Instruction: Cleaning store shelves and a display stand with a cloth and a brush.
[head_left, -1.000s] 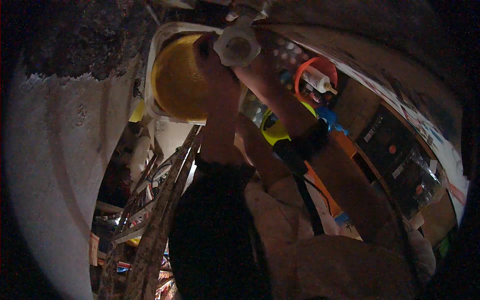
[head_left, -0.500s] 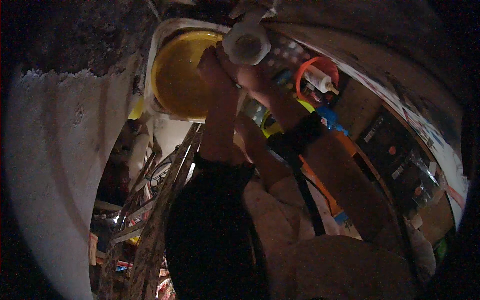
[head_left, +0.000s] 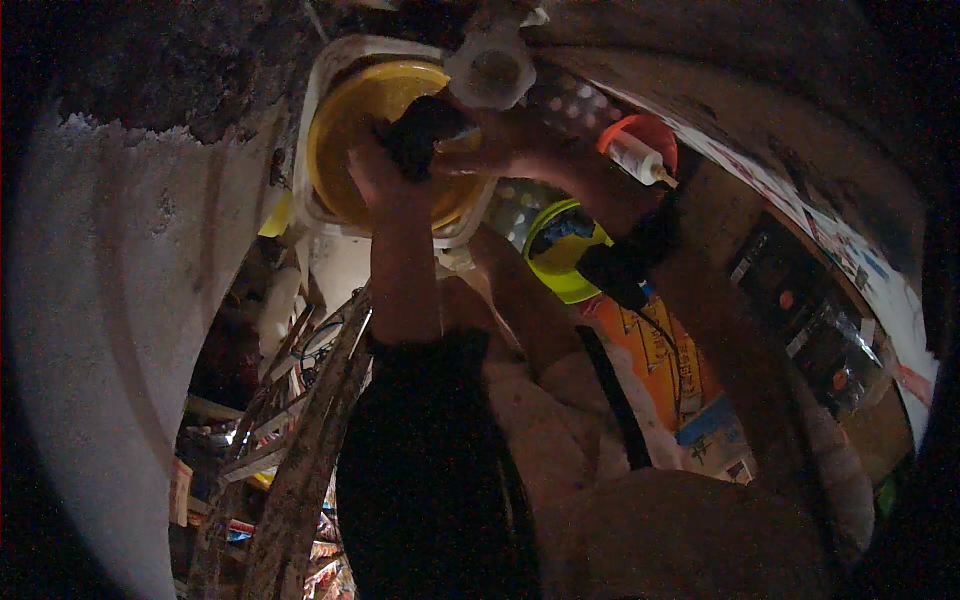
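Over the yellow basin, a dark, soft-looking bundle, perhaps a cloth, is between my two hands. My left hand is closed around its left and lower side. From the right, my right hand meets its edge, the lower finger or thumb stretched out along it and the other fingers partly hidden. The basin sits in a pale square sink. Just above my right hand is a pale, roughly octagonal fitting. Dim light hides the bundle's exact kind.
A bright yellow-green bucket with dark stuff inside stands right of the sink. Beyond it, an orange-red container holds a white bottle. A worn wooden ladder leans below left, beside a pale wall. Dark boxes line the right.
My hands have moved apart, and the dark bundle now shows between them. The left hand has shifted left over the basin. My right forearm has swung right, uncovering more of the yellow-green bucket.
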